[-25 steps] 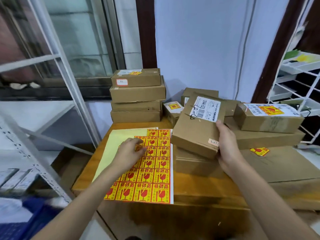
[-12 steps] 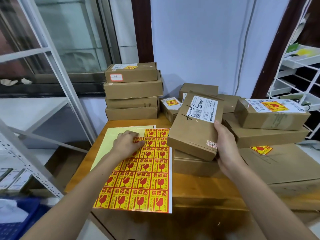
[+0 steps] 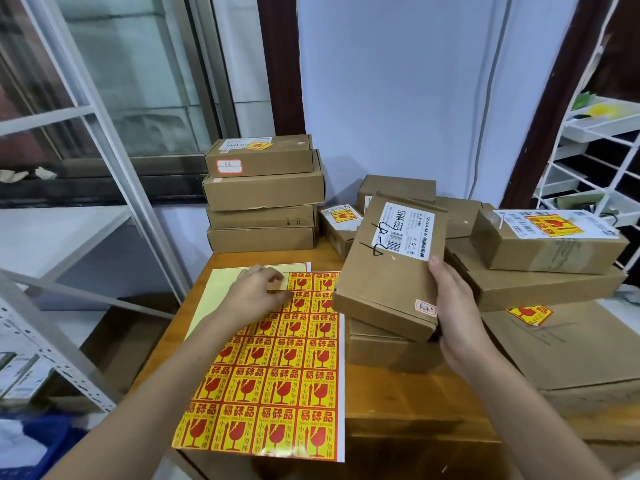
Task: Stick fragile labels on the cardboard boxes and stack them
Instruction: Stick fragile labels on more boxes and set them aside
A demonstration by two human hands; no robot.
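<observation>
A sheet of yellow-and-red fragile labels (image 3: 277,382) lies on the wooden table (image 3: 408,407). My left hand (image 3: 258,294) rests on the sheet's upper rows, fingers curled, pinching at a label's edge. My right hand (image 3: 453,313) grips a tilted cardboard box (image 3: 384,271) by its near right corner. That box carries a white shipping label and bears no fragile label that I can see. A stack of several labelled boxes (image 3: 263,192) stands at the table's back left.
More boxes with fragile labels (image 3: 550,242) pile at the right, over a large flat carton (image 3: 568,344). A small labelled box (image 3: 337,223) sits behind the held one. White metal shelving (image 3: 104,174) stands left, a white wire rack (image 3: 595,168) right.
The held box has tilted up slightly and my view has come closer. My left hand's fingers have shifted on the top rows of the label sheet.
</observation>
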